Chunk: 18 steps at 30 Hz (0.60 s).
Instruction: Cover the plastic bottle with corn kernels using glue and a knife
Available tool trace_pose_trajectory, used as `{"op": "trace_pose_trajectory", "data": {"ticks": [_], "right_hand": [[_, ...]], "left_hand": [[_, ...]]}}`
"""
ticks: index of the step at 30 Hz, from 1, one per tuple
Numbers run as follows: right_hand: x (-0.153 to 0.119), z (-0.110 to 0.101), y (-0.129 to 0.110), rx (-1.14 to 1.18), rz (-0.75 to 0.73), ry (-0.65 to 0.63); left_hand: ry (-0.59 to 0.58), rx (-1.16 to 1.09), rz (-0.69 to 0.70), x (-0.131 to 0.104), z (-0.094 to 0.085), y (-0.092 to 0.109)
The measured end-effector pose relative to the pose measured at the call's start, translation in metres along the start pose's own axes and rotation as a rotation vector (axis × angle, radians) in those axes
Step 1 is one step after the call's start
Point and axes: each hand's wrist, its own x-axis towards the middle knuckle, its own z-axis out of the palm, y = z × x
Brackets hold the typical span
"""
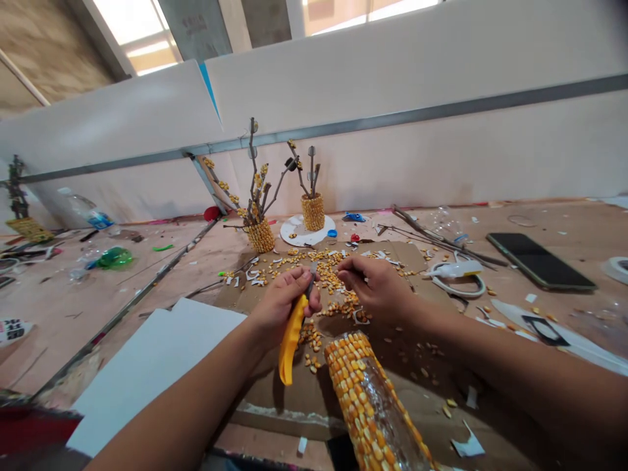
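Observation:
My left hand (293, 292) is closed round a utility knife with a yellow handle (291, 340), its grey blade end pointing up and away. My right hand (366, 281) is held in a pinch to the right, above loose corn kernels; whatever lies between its fingertips is too small to make out. Below the hands, a cylinder covered in rows of corn kernels (360, 399) lies on its side on a cardboard sheet (275, 418), with a bare shiny strip along it. Kernels (338, 304) and white scraps are scattered over the cardboard.
Two kernel-covered pots with twigs (260, 235) (313, 212) stand behind, one on a white disc (289, 232). At right are a phone (542, 261), a glue bottle (456, 269), a cable and branches. White paper (152, 366) lies left, a green bottle (115, 258) beyond it.

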Motion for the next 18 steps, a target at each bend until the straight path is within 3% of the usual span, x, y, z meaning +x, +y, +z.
{"op": "trace_pose_trajectory", "data": {"ticks": [11,18], "right_hand": [[-0.002,0.000,-0.018,0.150,-0.014,-0.082],[0.001,-0.003,-0.021,0.284,0.161,-0.227]], "left_hand": [[-0.026,0.110,-0.080,-0.001,0.002,-0.003],[-0.044,0.155,-0.061,-0.003,0.006,-0.002]]}}
